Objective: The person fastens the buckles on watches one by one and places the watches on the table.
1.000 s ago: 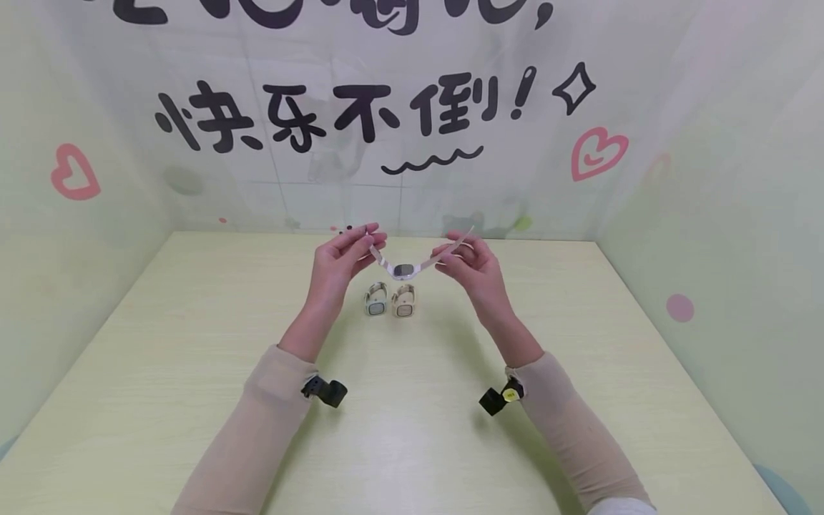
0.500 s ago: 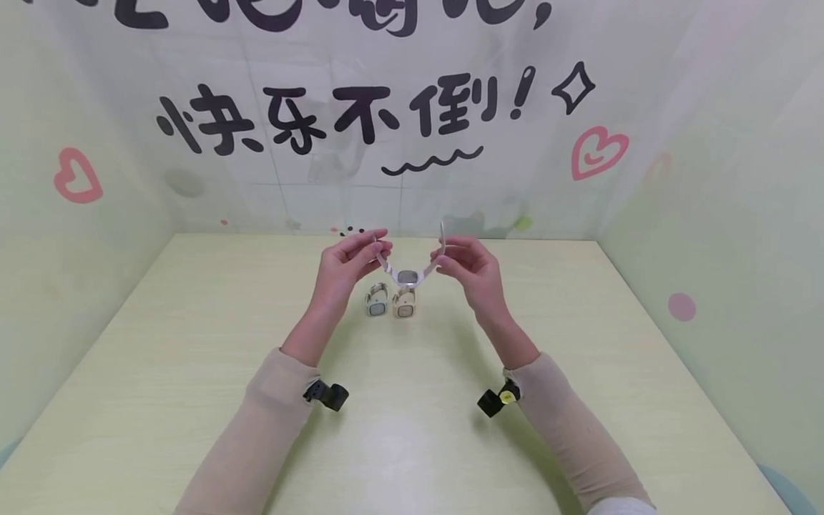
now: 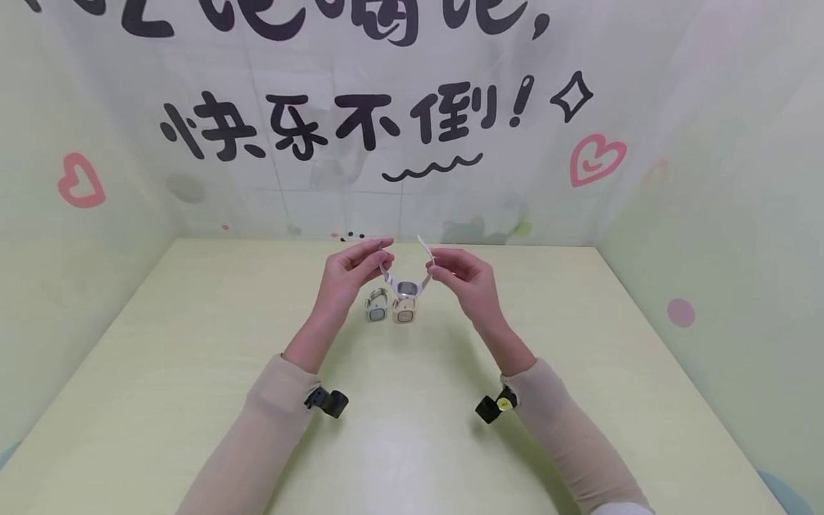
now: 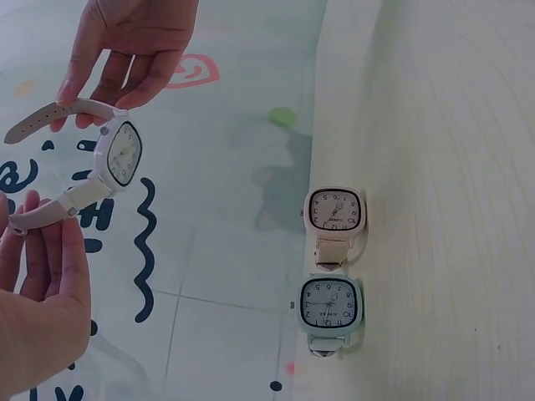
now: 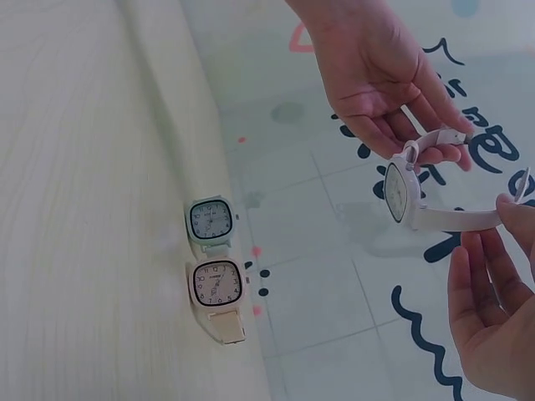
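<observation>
A wristwatch (image 4: 124, 154) with a pale lilac-white case and strap hangs between both hands, its strap undone and bent into a U. My left hand (image 3: 350, 272) pinches the buckle end of the strap between thumb and fingers. The punched half is pinched by my right hand (image 3: 466, 280), and its free tip sticks up past the fingers. In the head view the held watch's dial overlaps the top of a cream-pink wristwatch (image 3: 404, 311) standing on the table. Left of that one stands a mint-green wristwatch (image 3: 376, 309), with its strap closed in a loop.
The pale wooden table (image 3: 399, 429) runs back to a printed cloth (image 3: 257, 207) with black lettering and hearts. Similar cloth hangs on both sides. A small black camera (image 3: 331, 402) is strapped at the left wrist and another camera (image 3: 491, 408) at the right.
My right hand has come closer to the left, so the strap's U is narrower. The held watch sits lower in the head view, over the cream-pink one. The standing watches stay put.
</observation>
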Available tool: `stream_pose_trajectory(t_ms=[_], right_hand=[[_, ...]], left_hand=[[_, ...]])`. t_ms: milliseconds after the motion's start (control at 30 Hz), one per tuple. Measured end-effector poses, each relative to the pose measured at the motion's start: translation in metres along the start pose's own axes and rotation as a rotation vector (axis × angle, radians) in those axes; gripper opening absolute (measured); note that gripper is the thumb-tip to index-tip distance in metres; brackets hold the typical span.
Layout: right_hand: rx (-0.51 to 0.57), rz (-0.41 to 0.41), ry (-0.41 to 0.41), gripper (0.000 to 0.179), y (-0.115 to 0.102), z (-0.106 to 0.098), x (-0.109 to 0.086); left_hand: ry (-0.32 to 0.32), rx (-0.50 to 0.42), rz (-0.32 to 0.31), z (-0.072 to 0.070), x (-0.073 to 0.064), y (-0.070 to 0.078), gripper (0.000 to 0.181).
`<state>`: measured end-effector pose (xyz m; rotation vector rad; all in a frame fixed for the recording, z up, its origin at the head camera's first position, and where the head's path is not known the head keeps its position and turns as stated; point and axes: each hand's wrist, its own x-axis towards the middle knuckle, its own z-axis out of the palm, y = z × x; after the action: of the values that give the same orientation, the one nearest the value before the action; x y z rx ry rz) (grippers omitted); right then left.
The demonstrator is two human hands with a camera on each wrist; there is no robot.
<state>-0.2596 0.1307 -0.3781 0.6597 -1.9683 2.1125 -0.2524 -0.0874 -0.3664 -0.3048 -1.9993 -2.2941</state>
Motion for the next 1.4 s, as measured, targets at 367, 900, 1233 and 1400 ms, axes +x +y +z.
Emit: stream_pose_trajectory(t_ms=[367, 900, 1233, 1400], right_hand=[[-0.103, -0.015, -0.027, 0.028, -0.0019, 0.0045, -0.0004], [-0.186, -0.037, -0.094, 0.026, -0.0001, 0.0085, -0.0044], [-0.194, -0.039, -0.1, 0.025, 0.0002, 0.0086, -0.0066], [-0.196, -0.036, -0.102, 0.025, 0.0027, 0.0078, -0.0066]], left_hand=[[-0.037, 0.042, 0.016, 0.0045, -0.0013, 0.0018, 0.035], [-0.085, 0.172, 0.005, 0.0077, -0.0068, 0.0016, 0.033], [-0.087, 0.177, 0.003, 0.0088, -0.009, 0.0038, 0.034], [-0.084, 0.158, 0.001, 0.0078, -0.0087, 0.003, 0.034]])
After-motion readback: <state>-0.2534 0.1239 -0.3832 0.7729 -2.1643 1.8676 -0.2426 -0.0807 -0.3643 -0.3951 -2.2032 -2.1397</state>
